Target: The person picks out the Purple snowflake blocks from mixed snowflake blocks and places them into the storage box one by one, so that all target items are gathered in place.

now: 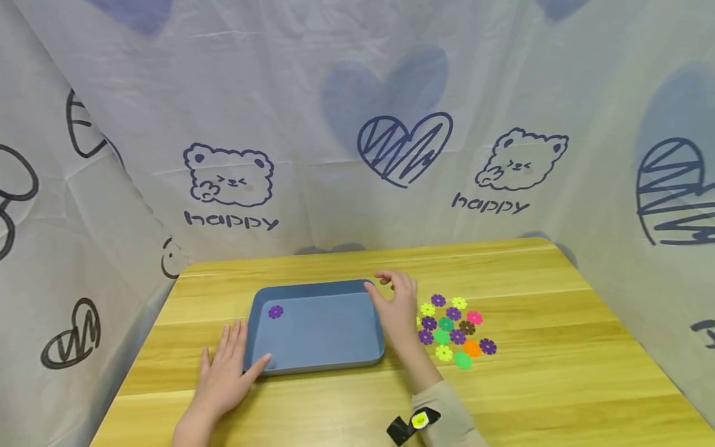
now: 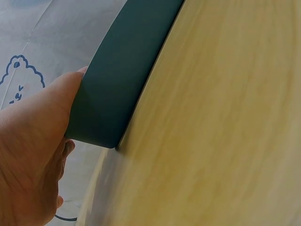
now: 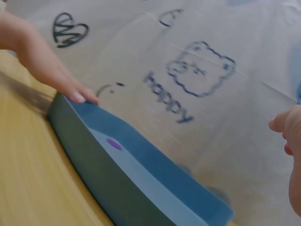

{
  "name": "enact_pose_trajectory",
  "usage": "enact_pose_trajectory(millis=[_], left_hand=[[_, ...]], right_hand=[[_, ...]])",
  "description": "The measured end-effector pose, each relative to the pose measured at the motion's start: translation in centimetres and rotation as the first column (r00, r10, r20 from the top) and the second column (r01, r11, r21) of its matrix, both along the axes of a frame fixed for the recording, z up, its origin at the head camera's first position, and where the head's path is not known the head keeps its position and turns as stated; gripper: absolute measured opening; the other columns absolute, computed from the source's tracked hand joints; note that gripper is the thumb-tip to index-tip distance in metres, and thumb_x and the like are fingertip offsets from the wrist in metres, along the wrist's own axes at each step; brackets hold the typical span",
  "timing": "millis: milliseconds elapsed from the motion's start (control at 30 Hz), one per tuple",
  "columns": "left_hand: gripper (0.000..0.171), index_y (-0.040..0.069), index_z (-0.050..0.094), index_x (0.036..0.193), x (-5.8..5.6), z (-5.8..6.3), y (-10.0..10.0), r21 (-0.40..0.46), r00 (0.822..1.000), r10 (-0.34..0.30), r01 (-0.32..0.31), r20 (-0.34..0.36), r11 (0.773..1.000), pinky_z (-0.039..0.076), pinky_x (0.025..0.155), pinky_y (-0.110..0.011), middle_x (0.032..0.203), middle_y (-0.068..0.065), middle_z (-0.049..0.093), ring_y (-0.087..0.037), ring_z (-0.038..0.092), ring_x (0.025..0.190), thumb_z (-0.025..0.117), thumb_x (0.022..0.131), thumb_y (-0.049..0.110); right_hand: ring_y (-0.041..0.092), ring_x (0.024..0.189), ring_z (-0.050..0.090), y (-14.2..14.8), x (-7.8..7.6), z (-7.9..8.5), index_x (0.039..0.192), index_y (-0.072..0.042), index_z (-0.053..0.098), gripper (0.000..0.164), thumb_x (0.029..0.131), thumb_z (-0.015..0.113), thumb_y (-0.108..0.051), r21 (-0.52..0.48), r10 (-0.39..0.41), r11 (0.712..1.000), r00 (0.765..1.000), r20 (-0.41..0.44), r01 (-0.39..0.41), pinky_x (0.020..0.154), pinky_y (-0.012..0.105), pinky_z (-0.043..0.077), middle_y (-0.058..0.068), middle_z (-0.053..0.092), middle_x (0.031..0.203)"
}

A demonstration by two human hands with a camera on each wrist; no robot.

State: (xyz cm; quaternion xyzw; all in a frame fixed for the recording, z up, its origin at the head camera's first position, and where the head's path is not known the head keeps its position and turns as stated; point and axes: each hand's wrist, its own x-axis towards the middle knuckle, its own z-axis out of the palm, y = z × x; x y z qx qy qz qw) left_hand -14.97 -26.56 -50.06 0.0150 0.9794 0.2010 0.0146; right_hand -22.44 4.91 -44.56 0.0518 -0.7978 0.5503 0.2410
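Note:
A shallow blue tray [image 1: 324,332] lies on the wooden table, with one purple snowflake disc [image 1: 275,311] inside near its far left corner. My left hand [image 1: 223,375] rests at the tray's near left corner, fingers straight along the left side and thumb over the rim. In the left wrist view, that hand [image 2: 35,136] lies against the dark outer wall [image 2: 122,70]. Over the tray's right rim is my right hand [image 1: 398,307], thumb and forefinger apart, with nothing visible between them. Its fingers [image 3: 280,123] show at the edge of the right wrist view.
Right of the tray lies a loose group of snowflake discs [image 1: 446,324] in purple, green, yellow, pink, orange and brown. My right forearm partly overlaps them. A pale printed curtain [image 1: 313,186] hangs behind the table [image 1: 530,298] and along its sides.

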Motion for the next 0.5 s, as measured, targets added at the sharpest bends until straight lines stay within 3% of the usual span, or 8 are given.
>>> enact_pose_trajectory(millis=[233,367,500], left_hand=[[0.094,0.005,0.007,0.157,-0.1,0.1,0.0,0.006,1.000,-0.008,0.008,-0.004,1.000,-0.006,0.110,-0.075,0.164,-0.021,0.006,-0.042,0.002,0.151,0.042,0.094,0.066],[0.094,0.005,0.008,0.157,-0.2,0.1,0.0,0.006,1.000,-0.008,0.008,-0.004,1.000,-0.006,0.110,-0.075,0.164,-0.021,0.006,-0.042,0.002,0.151,0.041,0.094,0.066],[0.095,0.004,0.008,0.157,-0.1,0.2,0.0,0.006,1.000,-0.008,0.008,-0.002,1.000,-0.006,0.110,-0.075,0.164,-0.022,0.006,-0.042,0.003,0.151,0.041,0.094,0.066]], right_hand=[[0.030,0.093,0.046,3.5,1.0,-1.8,0.100,-0.004,0.068,0.022,0.083,0.077,-0.014,0.003,-0.125,0.992,0.989,-0.078,0.125,0.080,0.031,0.036,0.016,0.060,0.092],[0.027,0.093,0.045,4.9,1.6,-3.7,0.098,-0.002,0.067,0.023,0.081,0.078,-0.014,0.022,-0.184,0.982,0.982,-0.034,0.185,0.082,0.033,0.034,0.016,0.059,0.090],[0.028,0.094,0.046,5.7,2.1,-5.3,0.101,-0.002,0.069,0.029,0.080,0.079,-0.018,0.066,-0.225,0.973,0.971,0.081,0.220,0.084,0.036,0.035,0.017,0.062,0.094]])
